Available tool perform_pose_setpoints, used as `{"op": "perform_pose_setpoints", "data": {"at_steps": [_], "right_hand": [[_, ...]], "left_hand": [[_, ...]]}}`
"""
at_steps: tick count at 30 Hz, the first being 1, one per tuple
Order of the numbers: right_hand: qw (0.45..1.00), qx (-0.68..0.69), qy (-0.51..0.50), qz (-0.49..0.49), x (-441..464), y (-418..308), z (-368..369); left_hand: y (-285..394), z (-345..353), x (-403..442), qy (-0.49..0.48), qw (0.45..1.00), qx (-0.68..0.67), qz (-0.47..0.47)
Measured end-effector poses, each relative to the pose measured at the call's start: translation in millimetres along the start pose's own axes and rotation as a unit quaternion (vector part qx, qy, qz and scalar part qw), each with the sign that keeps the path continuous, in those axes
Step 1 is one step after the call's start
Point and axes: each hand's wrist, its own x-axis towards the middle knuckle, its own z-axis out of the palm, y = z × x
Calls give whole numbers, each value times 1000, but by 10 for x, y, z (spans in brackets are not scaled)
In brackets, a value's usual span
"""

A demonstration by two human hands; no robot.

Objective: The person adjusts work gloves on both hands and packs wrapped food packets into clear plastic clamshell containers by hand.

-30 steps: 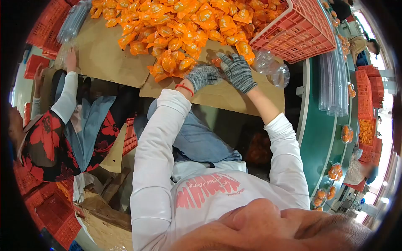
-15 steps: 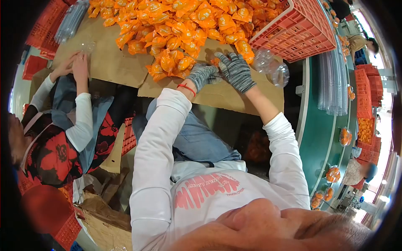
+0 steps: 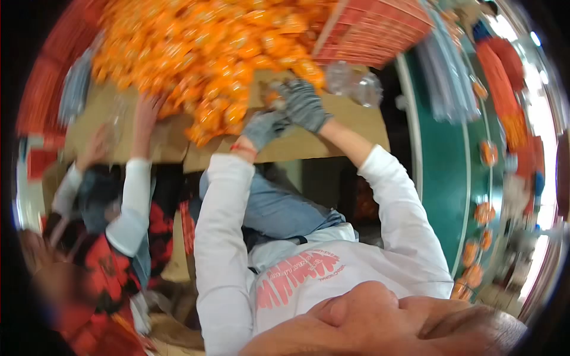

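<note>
My left hand (image 3: 265, 128) and my right hand (image 3: 305, 105), both in grey striped gloves, meet over the brown cardboard (image 3: 350, 133) at the front of the work surface. Their fingers are curled in close together. A small pale, see-through thing (image 3: 272, 97) shows at the right fingertips, too blurred to name. Just left of and beyond my hands lies a big heap of fruit in orange wrappers (image 3: 219, 65). To the right of my right hand stand two clear plastic containers (image 3: 363, 90), side by side on the cardboard.
A red plastic crate (image 3: 374, 32) tilts at the back right. Beyond it, a green conveyor (image 3: 442, 160) carries bagged oranges (image 3: 484, 212) and stacked clear plastic packaging (image 3: 445, 77). At left, a co-worker's bare hand (image 3: 148, 113) reaches to the heap, beside more clear stacks (image 3: 75, 86).
The view has shifted and blurred. My hands have come closer together, and the right fingers, spread before, are curled now. The co-worker's hands have parted, one reaching to the heap.
</note>
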Motion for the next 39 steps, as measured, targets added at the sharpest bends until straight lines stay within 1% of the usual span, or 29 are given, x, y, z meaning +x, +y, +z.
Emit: {"op": "perform_pose_setpoints", "data": {"at_steps": [1, 2, 3, 4, 5, 6, 8, 11, 12, 13, 15, 16, 17, 18, 19, 20, 21, 22, 23, 24, 25, 26, 29, 31, 32, 34, 36, 38, 39], "right_hand": [[995, 38, -71, 51, 48, -65, -157], [982, 81, -135, 107, 90, -115, -274], [991, 56, -91, 86, 59, -112, -182], [996, 30, -50, 62, 1, -76, -51], [997, 31, -29, 64, -36, -56, 23], [998, 34, -10, 59, -49, -33, 40], [985, 68, -94, 127, 57, -90, -188], [955, 137, -191, 183, 144, -98, -292], [942, 159, -217, 200, 161, -54, -308], [946, 148, -223, 183, 159, -66, -501], [950, 129, -242, 147, 4, -104, -1089], [972, 160, -151, 81, -98, -13, -1190], [974, 150, -144, 86, -286, 112, -1377], [990, 32, -113, 78, -421, 69, -1788], [993, 30, -115, 30, -583, 277, -2046], [985, 24, -133, 108, -751, 301, -2396], [977, 9, -140, 160, -1005, 502, -2609], [965, -63, -195, 165, -1186, 593, -2894], [942, -38, -172, 285, -1507, 704, -3109], [924, -119, -188, 309, -1800, 860, -3305], [860, -167, -257, 408, -1999, 960, -3461], [778, -215, -317, 498, -2137, 1018, -3579], [704, -360, -356, 498, -2441, 1141, -3573], [853, -198, -216, 433, -2293, 1122, -3312], [904, -109, -139, 389, -2167, 1088, -3114], [965, -95, -65, 237, -1801, 1061, -2607], [987, -95, -63, 112, -1360, 972, -2145], [981, -119, -115, 97, -1041, 902, -1661], [966, -175, -159, 100, -861, 835, -1458]], "left_hand": [[-68, 79, 26, 18, 1000, 12, 1], [28, 7, 29, -12, 999, 32, -30], [-15, 56, 48, -29, 996, -3, -89], [-24, 106, 81, 4, 955, -208, -210], [-40, 140, 118, 28, 856, -393, -334], [-118, 186, 154, 21, 828, -434, -354], [-325, 262, 155, 25, 758, -507, -409], [-458, 259, 55, -35, 713, -613, -338], [-511, 312, 23, -59, 733, -604, -307], [-613, 401, -13, -85, 751, -594, -274], [-670, 459, -43, -111, 740, -616, -246], [-579, 433, -26, -104, 709, -649, -254], [-510, 391, -23, -90, 678, -681, -263], [-393, 323, -2, -75, 644, -711, -272], [-296, 255, 15, -58, 609, -741, -278], [-213, 188, 32, -44, 573, -769, -281], [-115, 112, 50, -13, 618, -727, -298], [18, 15, 91, 14, 660, -682, -314], [70, -7, 119, 38, 700, -633, -327], [65, 8, 132, 46, 695, -636, -331], [55, 20, 148, 53, 691, -639, -334], [56, 28, 156, 58, 688, -641, -335], [155, 18, 162, 53, 721, -605, -333], [231, -1, 173, 57, 725, -594, -344], [259, -24, 172, 59, 728, -586, -351], [216, -30, 156, 66, 727, -588, -348], [168, -55, 143, 83, 724, -593, -343], [164, -59, 127, 104, 718, -601, -336], [157, -60, 121, 111, 715, -602, -337]]}}
